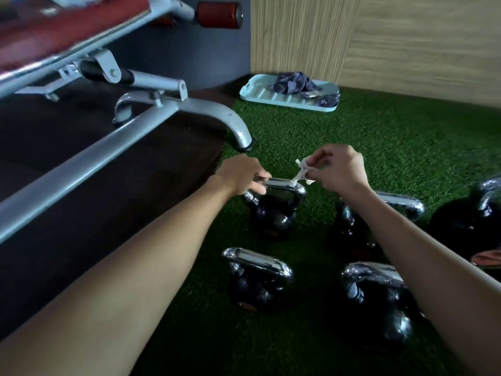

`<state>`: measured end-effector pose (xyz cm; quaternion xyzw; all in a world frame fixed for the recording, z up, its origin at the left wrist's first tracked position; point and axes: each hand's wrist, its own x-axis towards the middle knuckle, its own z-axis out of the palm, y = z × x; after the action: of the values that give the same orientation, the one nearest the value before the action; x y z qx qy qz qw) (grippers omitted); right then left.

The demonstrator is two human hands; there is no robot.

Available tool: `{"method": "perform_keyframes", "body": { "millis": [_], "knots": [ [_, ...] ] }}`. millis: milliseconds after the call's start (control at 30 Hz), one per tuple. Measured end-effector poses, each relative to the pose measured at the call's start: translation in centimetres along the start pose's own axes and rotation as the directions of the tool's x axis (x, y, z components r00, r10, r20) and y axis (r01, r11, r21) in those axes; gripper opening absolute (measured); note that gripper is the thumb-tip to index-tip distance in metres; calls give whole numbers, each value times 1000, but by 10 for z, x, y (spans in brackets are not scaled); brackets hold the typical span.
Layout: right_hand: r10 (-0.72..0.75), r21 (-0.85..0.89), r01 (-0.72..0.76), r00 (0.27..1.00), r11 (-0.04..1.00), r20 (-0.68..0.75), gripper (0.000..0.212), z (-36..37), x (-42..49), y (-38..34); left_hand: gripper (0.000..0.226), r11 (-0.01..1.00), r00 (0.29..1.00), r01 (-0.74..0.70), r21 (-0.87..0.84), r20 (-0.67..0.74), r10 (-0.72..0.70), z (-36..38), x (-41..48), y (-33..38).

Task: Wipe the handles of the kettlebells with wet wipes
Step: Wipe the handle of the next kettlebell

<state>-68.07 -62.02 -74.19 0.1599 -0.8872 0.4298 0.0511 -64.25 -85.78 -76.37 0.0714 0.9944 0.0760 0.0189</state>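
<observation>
**One handle in hand, four more kettlebells in view**

At the far left, a grey bench frame (108,147) was seen standing over dark flooring, with one foot set down at the edge of the green turf (406,137). Just right of it, the left hand (241,175) was held at the left end of a chrome handle (284,184). Its fingers were curled round the bar, so the far kettlebell (271,215) was judged to be steadied there.

Nearer the camera, a second kettlebell (257,278) stood untouched on the turf. Against the back wall, a pale tray (260,90) lay with a dark cloth (292,82) heaped on it.

The wet wipe (302,170) was bunched and pinched between the fingertips of the right hand (339,169), whose other fingers were loosely curled. The wipe's lower end trailed down to touch the right end of the held handle.

Further right, three more kettlebells were seen: one behind the right forearm (352,229), one near the camera (379,299) and one at the frame's edge (466,223).

All the handles shone alike, so it could not be told which had been cleaned. The task was judged to be mid-course, with one handle under the wipe and up to four others possibly left.
</observation>
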Motion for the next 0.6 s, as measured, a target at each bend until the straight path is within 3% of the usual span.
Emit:
{"method": "perform_keyframes", "body": {
  "millis": [200, 267, 300, 333, 400, 467, 533, 600],
  "knots": [
    [105, 161, -97, 994, 982, -38, 42, -6, -6, 24, 14, 999, 994, 48, 6, 99, -49, 0, 43, 42],
    [126, 233, -118, 992, 965, -18, 41, -5, -8, 29, 10, 989, 994, 75, -124, 94, -64, -4, 45, 44],
    [129, 272, -119, 991, 955, -21, 37, -5, -8, 29, 8, 949, 996, 92, -303, 28, -87, -6, 41, 45],
    [133, 313, -118, 991, 943, -27, 34, -4, -10, 28, 26, 860, 988, 110, -498, -40, -149, -8, 34, 48],
    [138, 367, -112, 989, 923, -45, 30, -3, -12, 22, 47, 652, 976, 121, -748, -30, -216, -7, 22, 51],
    [114, 334, -87, 992, 939, -60, 28, -2, -14, 16, 54, 557, 990, 94, -825, 20, -139, 2, 14, 56],
    [78, 310, -55, 995, 949, -61, 24, -1, -15, 12, 55, 481, 997, 10, -877, -26, -68, 12, 9, 58],
    [27, 280, -14, 999, 960, -43, 23, 1, -14, 9, 48, 440, 995, -13, -898, -56, -85, 17, 7, 54]
  ]
}}
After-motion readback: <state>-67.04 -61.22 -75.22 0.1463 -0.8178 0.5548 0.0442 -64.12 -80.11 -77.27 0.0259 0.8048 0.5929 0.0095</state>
